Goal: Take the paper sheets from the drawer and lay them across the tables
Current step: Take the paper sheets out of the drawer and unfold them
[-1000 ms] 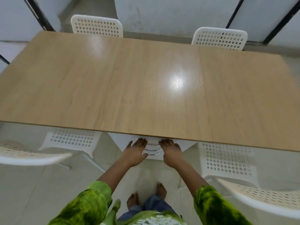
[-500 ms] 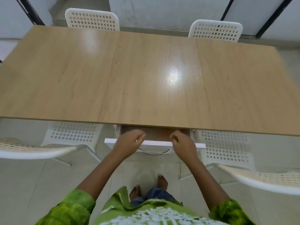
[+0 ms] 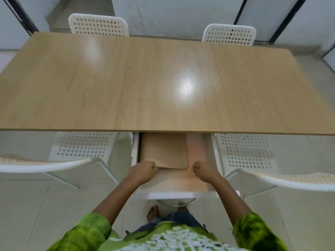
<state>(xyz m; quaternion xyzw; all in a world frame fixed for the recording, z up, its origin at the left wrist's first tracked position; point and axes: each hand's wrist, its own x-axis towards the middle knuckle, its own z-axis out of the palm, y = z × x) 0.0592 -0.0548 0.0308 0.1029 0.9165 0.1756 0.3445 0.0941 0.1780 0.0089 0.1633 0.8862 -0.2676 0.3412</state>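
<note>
- Fingers (image 3: 153, 166) of the left hand (image 3: 143, 172) are curled tight at the near left corner of the paper sheets (image 3: 165, 151). Motion blur hides whether they pinch the corner or only touch it.
- The right hand (image 3: 204, 171) is balled into a fist with its thumb on top. It lies on the drawer floor just beside the near right corner of the sheets, with a narrow strip of floor between them.
- Both forearms reach forward and slightly inward, wrists straight, over the drawer's white front panel.
- The tan sheets lie flat in the left and middle part of the drawer (image 3: 135, 153). Their far edge runs under the table (image 3: 72, 87).
- The drawer's right part shows bare floor, giving the right hand room sideways. The left hand is close to the drawer's left wall.
- The near edge of the table overhangs the back of the drawer.
- A white perforated chair (image 3: 81, 145) stands close on the left of the drawer and another (image 3: 244, 151) on the right.
- Half a second ago the drawer was only slightly out and both hands gripped its front edge. It is now drawn far out, and the hands have moved inside, down to the sheets.
</note>
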